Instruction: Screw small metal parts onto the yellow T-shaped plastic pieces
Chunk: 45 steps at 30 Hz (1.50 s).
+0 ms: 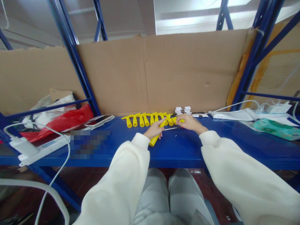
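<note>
My left hand (154,129) is wrapped round a yellow tube-like piece (153,141), whose wide end points down toward me. Behind it, several yellow T-shaped pieces (142,119) stand in a row along the back of the blue table. My right hand (187,122) is closed at the right end of that row, fingers pinched beside small yellow parts; what they hold is too small to name. A thin metallic rod (172,128) lies between my two hands. White stacked pieces (183,110) stand just behind my right hand.
A blue table (131,153) carries a phone (99,121), a red bag (63,123) and a white power strip (47,150) with cables on the left. White packets (232,114) and a green pouch (276,128) lie right. A cardboard panel (164,72) closes the back between blue posts.
</note>
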{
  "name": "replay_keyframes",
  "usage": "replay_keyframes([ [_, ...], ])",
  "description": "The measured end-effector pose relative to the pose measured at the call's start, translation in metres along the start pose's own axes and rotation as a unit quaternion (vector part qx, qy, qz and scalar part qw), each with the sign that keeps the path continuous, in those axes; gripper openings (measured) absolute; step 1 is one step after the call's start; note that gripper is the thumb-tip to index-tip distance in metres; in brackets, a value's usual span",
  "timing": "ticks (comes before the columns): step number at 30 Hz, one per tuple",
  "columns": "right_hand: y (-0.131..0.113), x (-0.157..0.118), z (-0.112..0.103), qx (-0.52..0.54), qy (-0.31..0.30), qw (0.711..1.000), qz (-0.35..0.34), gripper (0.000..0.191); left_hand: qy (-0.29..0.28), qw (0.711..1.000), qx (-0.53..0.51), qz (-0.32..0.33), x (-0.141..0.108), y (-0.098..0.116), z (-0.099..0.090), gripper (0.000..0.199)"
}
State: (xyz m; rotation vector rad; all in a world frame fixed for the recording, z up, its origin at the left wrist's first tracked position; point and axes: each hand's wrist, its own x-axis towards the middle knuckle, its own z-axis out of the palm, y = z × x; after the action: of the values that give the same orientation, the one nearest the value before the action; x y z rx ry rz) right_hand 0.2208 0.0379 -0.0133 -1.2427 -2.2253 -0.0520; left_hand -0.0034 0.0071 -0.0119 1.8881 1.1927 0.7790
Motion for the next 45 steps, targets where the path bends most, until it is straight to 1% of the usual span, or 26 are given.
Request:
replay_keyframes([
  [2, 0.006, -0.002, -0.006, 0.095, -0.073, 0.992, -0.046, 0.024, 0.003, 1.0, 0.0, 0.001, 0.0, 0.0, 0.0, 0.079],
  [4, 0.007, -0.006, -0.01, 0.142, -0.129, 0.979, -0.068, 0.03, 0.009, 1.0, -0.003, 0.003, 0.001, -0.001, 0.0, 0.079],
  [6, 0.004, -0.009, -0.011, 0.151, -0.161, 0.973, -0.067, 0.035, 0.014, 1.0, -0.006, 0.002, 0.0, -0.001, 0.001, 0.079],
  [8, 0.0, -0.012, -0.01, 0.151, -0.174, 0.971, -0.064, 0.037, 0.014, 1.0, -0.007, -0.004, 0.0, 0.0, 0.001, 0.079],
  [12, -0.006, -0.014, -0.006, 0.149, -0.193, 0.967, -0.07, 0.035, 0.015, 1.0, -0.012, -0.009, -0.002, 0.003, 0.0, 0.078],
  [17, -0.002, -0.013, -0.002, 0.145, -0.216, 0.962, -0.08, 0.034, 0.011, 1.0, -0.009, -0.003, -0.004, 0.004, 0.0, 0.078],
  [20, 0.0, -0.014, -0.001, 0.146, -0.218, 0.962, -0.074, 0.034, 0.015, 1.0, -0.008, 0.001, -0.004, 0.004, 0.0, 0.076],
  [25, -0.002, -0.015, -0.002, 0.159, -0.231, 0.957, -0.074, 0.035, 0.008, 1.0, 0.004, -0.002, -0.002, 0.002, 0.0, 0.077],
  [30, -0.006, -0.015, -0.001, 0.139, -0.232, 0.96, -0.077, 0.03, 0.011, 1.0, 0.001, 0.001, 0.0, 0.001, 0.0, 0.08],
  [37, -0.011, -0.018, -0.002, 0.072, -0.241, 0.967, -0.034, 0.012, 0.018, 1.0, -0.009, 0.0, -0.001, 0.001, 0.0, 0.082],
  [40, -0.011, -0.018, -0.001, 0.058, -0.24, 0.969, -0.021, 0.009, 0.02, 1.0, -0.007, 0.0, 0.0, -0.001, 0.0, 0.081],
  [45, -0.01, -0.018, -0.001, 0.052, -0.235, 0.97, -0.025, 0.009, 0.01, 1.0, -0.005, -0.001, 0.002, -0.005, -0.001, 0.08],
])
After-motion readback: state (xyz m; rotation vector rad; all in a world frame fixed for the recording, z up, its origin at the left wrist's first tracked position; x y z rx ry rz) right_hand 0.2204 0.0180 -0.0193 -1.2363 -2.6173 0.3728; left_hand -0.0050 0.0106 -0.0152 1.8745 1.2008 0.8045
